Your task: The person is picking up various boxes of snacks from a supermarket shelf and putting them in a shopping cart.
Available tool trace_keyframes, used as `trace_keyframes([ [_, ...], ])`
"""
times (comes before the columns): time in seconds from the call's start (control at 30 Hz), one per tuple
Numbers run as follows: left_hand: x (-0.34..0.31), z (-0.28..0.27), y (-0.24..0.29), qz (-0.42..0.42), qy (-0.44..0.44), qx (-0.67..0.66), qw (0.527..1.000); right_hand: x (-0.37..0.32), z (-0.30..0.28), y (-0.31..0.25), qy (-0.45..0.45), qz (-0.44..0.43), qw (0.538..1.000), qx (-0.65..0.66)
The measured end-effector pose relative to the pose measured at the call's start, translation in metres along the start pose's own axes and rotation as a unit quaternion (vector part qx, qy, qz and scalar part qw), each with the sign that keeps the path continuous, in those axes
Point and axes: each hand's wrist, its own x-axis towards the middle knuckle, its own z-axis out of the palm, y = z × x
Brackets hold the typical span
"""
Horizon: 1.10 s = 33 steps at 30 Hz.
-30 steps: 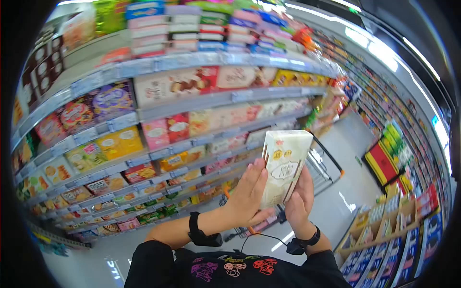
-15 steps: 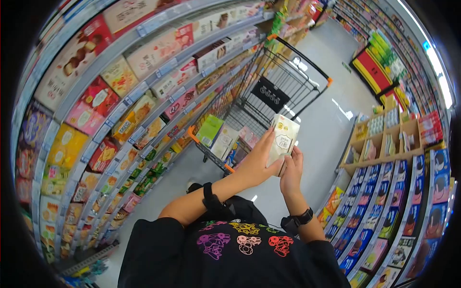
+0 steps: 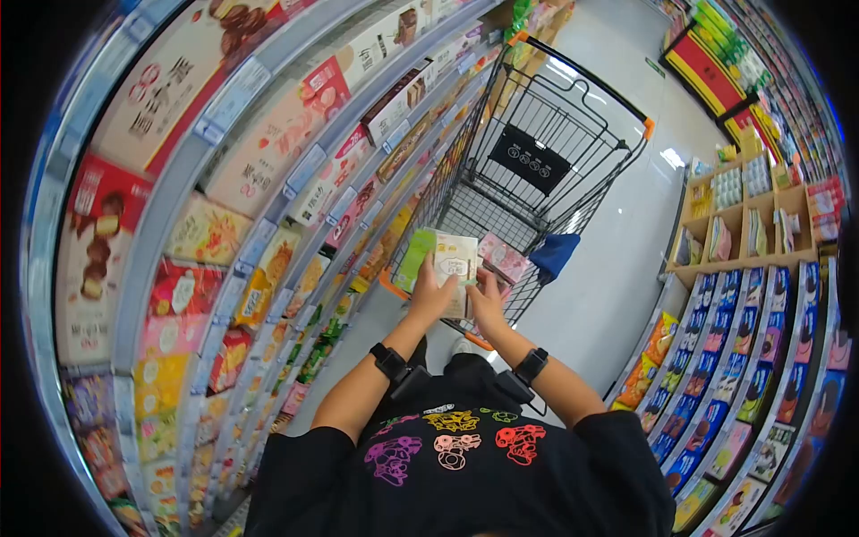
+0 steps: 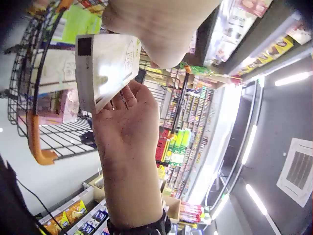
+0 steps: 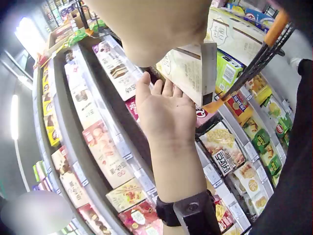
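Note:
A flat cream-white snack box (image 3: 455, 255) with a printed label is held in front of the body, over the near end of the shopping cart. My left hand (image 3: 432, 293) grips its left side, with the thumb over the face. On the opposite side, my right hand (image 3: 487, 302) holds the box's right edge. In the left wrist view, the right hand (image 4: 129, 115) has its fingers bent at the lower edge of the box (image 4: 110, 63). The right wrist view shows the left hand's fingers (image 5: 168, 89) going behind the box (image 5: 188, 71).
The black wire cart (image 3: 537, 116) with orange corners holds a green box (image 3: 413, 261), a pink box (image 3: 503, 258) and another cream box (image 4: 54, 71). A blue cloth-like item (image 3: 555, 258) is at its right side. Packed snack shelves (image 3: 242, 98) line the left; a display rack (image 3: 716, 358) stands right.
The view has tilted down from the shelves to the cart. Both hands have lowered the cream box and brought it left, over the cart's near end, still holding it.

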Motion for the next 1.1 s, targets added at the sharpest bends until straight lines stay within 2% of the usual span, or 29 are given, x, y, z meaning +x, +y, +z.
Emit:
trace_keyframes([
  [0.07,0.021,-0.01,-0.025,-0.041,-0.005,-0.003,0.999,0.022,0.019,0.028,0.011,0.03,0.999,-0.015],
  [0.13,0.037,-0.022,-0.04,-0.054,-0.024,0.025,0.998,0.027,0.04,0.015,0.032,0.091,0.995,-0.037],
  [0.23,0.055,-0.035,-0.05,-0.114,-0.064,0.043,0.99,0.044,0.056,0.038,0.039,0.111,0.993,0.006],
  [0.27,0.062,-0.03,-0.081,-0.099,-0.055,0.083,0.99,0.048,0.06,0.045,0.051,0.125,0.991,0.007],
  [0.37,0.073,-0.034,-0.094,-0.107,-0.102,0.048,0.988,0.061,0.069,0.08,0.095,0.101,0.99,0.005],
  [0.5,0.081,-0.039,-0.095,-0.108,-0.163,0.06,0.979,0.065,0.077,0.067,0.105,0.101,0.988,0.046],
  [0.6,0.08,-0.031,-0.104,-0.076,-0.16,0.117,0.977,0.068,0.077,0.056,0.086,0.167,0.981,0.04],
  [0.7,0.078,-0.025,-0.114,-0.056,-0.149,0.157,0.975,0.064,0.076,0.046,0.065,0.195,0.979,0.001],
  [0.8,0.077,-0.024,-0.121,-0.072,-0.154,0.15,0.974,0.073,0.072,0.075,0.026,0.178,0.983,-0.023],
  [0.9,0.073,-0.024,-0.125,-0.089,-0.154,0.155,0.972,0.062,0.073,0.045,0.015,0.199,0.978,-0.062],
  [0.97,0.073,-0.022,-0.126,-0.113,-0.16,0.142,0.97,0.063,0.07,0.054,-0.018,0.18,0.979,-0.093],
  [1.03,0.074,-0.015,-0.141,-0.114,-0.134,0.17,0.97,0.075,0.067,0.095,-0.032,0.154,0.969,-0.193],
  [1.07,0.07,-0.016,-0.126,-0.129,-0.117,0.191,0.966,0.068,0.067,0.073,-0.06,0.153,0.957,-0.239],
  [1.1,0.069,-0.01,-0.136,-0.116,-0.09,0.204,0.968,0.057,0.065,0.048,-0.085,0.152,0.942,-0.286],
])
